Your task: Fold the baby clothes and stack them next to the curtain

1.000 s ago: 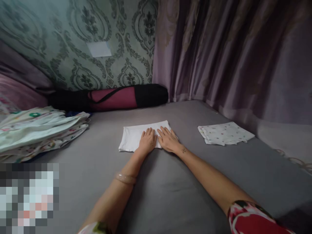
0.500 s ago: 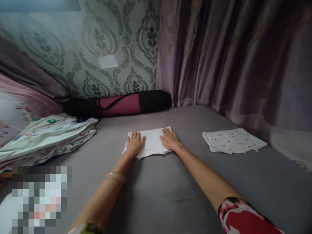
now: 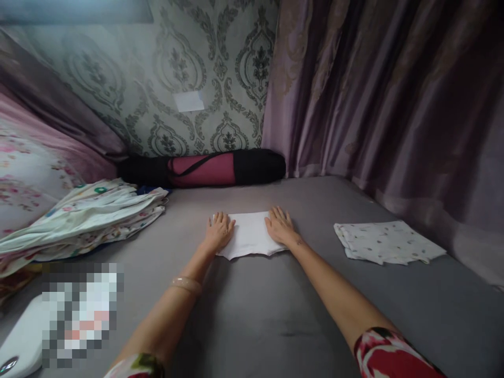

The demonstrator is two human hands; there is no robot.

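A white cloth lies flat on the grey bed sheet, with its uneven edge toward me. My left hand rests on its left end, palm down, fingers spread. On the right end lies my right hand, also flat with its fingers apart. Neither hand grips the cloth. Off to the right, a folded white cloth with a small print lies by itself on the sheet.
At the left is a pile of patterned clothes beside a floral pillow. A white device lies at the lower left, near a pixelated patch. A black and pink long bag lies against the wall; purple curtains hang right.
The view has shifted, so most things sit slightly further right in the picture. Both hands remain flat on the white cloth, my right hand nearer its upper right corner.
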